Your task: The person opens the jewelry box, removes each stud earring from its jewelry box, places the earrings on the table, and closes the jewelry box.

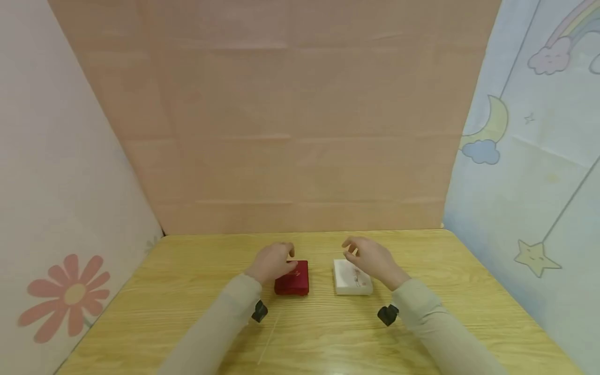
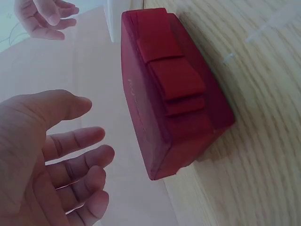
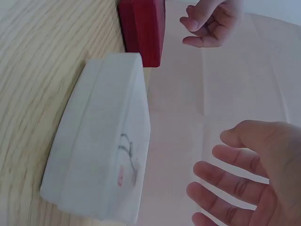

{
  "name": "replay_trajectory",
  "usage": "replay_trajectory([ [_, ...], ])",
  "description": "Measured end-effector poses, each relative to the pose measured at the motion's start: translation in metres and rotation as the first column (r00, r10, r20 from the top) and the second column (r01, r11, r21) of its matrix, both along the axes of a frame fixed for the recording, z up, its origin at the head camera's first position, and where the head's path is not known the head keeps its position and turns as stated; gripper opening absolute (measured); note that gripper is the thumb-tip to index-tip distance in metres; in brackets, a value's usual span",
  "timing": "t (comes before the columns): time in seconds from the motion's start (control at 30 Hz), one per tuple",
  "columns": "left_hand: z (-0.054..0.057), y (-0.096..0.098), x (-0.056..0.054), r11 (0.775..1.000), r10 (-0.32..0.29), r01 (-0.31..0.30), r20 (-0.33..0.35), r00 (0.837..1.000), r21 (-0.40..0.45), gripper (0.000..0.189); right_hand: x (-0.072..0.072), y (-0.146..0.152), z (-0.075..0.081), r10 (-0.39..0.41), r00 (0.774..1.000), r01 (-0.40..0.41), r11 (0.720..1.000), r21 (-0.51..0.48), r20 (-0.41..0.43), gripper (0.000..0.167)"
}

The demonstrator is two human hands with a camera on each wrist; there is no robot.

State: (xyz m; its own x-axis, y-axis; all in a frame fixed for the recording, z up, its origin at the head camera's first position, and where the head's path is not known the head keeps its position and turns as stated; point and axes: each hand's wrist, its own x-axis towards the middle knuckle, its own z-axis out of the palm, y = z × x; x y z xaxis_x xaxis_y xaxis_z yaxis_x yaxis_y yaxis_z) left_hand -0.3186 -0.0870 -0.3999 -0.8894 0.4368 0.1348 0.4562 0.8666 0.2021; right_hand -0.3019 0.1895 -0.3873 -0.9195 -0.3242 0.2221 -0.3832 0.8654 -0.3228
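A small dark red gift box point(image 1: 295, 284) with a ribbon bow on its side sits on the table, left of a white box point(image 1: 349, 284) whose lid carries a flower-branch drawing. My left hand point(image 1: 273, 261) hovers over the red box's left part, fingers loosely bent and apart from it. In the left wrist view, nothing lies between that hand's thumb and fingers point(image 2: 89, 160). Over the white box's right side hangs my right hand point(image 1: 372, 258), likewise relaxed and holding nothing. The right wrist view shows a gap between its fingers point(image 3: 230, 183) and the white box point(image 3: 99, 136).
The boxes stand side by side on a wood-grain table point(image 1: 187, 291), a gap between them. A tan sheet point(image 1: 295, 130) closes off the back. White printed walls point(image 1: 515, 208) flank the left and right edges. A thin pale strip point(image 1: 269, 341) lies near the front.
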Motion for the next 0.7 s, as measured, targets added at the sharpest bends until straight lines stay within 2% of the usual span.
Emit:
replay_trajectory([
  [0.23, 0.000, -0.019, 0.002, 0.995, -0.006, -0.005, 0.111, 0.994, 0.098, 0.015, 0.005, -0.021, 0.005, 0.050, 0.998, -0.045, 0.996, -0.082, 0.049, 0.016],
  [0.37, 0.000, -0.037, 0.000, 0.981, -0.030, -0.008, 0.196, 0.980, 0.192, 0.027, 0.004, -0.043, 0.005, 0.118, 0.984, -0.096, 0.982, -0.161, 0.132, 0.023],
  [0.5, -0.002, -0.052, -0.003, 0.957, -0.072, -0.027, 0.327, 0.942, 0.289, 0.063, 0.004, -0.064, 0.001, 0.202, 0.953, -0.151, 0.963, -0.224, 0.225, 0.049],
  [0.6, -0.008, -0.059, -0.005, 0.955, -0.094, -0.035, 0.413, 0.906, 0.294, 0.087, 0.004, -0.077, -0.005, 0.224, 0.935, -0.169, 0.963, -0.208, 0.276, 0.069],
  [0.7, -0.017, -0.061, -0.007, 0.965, -0.101, -0.023, 0.451, 0.887, 0.260, 0.100, 0.003, -0.086, -0.011, 0.229, 0.927, -0.184, 0.968, -0.171, 0.297, 0.083],
])
